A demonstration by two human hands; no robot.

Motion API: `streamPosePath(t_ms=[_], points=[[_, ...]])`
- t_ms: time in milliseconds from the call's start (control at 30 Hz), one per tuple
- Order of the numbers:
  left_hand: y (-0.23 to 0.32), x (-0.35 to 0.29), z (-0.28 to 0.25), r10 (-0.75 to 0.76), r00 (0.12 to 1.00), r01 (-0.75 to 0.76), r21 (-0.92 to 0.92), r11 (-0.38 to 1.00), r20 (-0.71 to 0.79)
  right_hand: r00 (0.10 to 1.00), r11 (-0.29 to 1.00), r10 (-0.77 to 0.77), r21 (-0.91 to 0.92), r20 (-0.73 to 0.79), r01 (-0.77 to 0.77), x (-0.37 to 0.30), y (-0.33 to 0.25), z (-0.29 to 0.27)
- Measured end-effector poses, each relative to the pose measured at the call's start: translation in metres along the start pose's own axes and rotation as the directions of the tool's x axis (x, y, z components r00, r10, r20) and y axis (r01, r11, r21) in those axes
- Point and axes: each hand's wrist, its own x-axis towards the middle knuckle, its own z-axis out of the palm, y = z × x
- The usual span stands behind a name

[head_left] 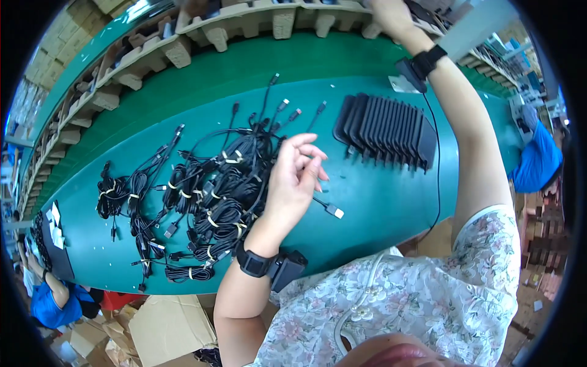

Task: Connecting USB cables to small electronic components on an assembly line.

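My left hand (298,177) hovers over the right edge of a heap of bundled black cables (223,177). Its fingers are loosely curled and apart, and nothing shows between them. A USB plug (334,211) sticks out below that hand on its cable. My right hand (391,15) reaches far forward to the moulded cardboard trays (281,21) along the back; its fingers are cut off by the picture's edge, so its grip is hidden. Between my arms, a row of flat black ribbed pieces (391,129) stands upright side by side on the green table (379,202).
A black cord (439,177) hangs from the device on my right wrist (416,70). People in blue work at the far left (61,306) and far right (539,156). Cardboard (171,327) lies below the table's front edge. A white slip (403,84) lies behind the black pieces.
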Motion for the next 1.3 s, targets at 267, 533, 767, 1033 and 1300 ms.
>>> streamPosePath(t_ms=[267, 533, 767, 1033, 1300], points=[[0.003, 0.000, 0.000, 0.035, 0.999, -0.035, 0.099, 0.994, -0.001, 0.569, 0.832, 0.545, -0.478, 0.615, -0.280, -0.109, -0.110, -0.103], [-0.002, 0.001, 0.000, 0.038, 0.999, -0.037, 0.151, 0.988, -0.004, 0.334, 0.563, 0.764, -0.318, 0.551, -0.763, -0.221, -0.124, -0.126], [-0.010, 0.005, -0.002, 0.039, 0.999, -0.040, 0.115, 0.993, 0.015, 0.630, 0.738, 0.657, -0.524, 0.413, -0.425, -0.207, -0.147, -0.114], [0.006, -0.008, 0.017, 0.213, 0.977, -0.210, 0.229, 0.951, 0.012, 0.474, 0.324, 0.830, 0.437, 0.294, -0.839, -0.118, -0.213, -0.116], [0.022, -0.013, 0.008, -0.087, 0.963, 0.166, -0.309, 0.936, 0.254, 0.762, -0.033, 0.467, 0.870, 0.448, -0.492, -0.051, -0.265, -0.035]])
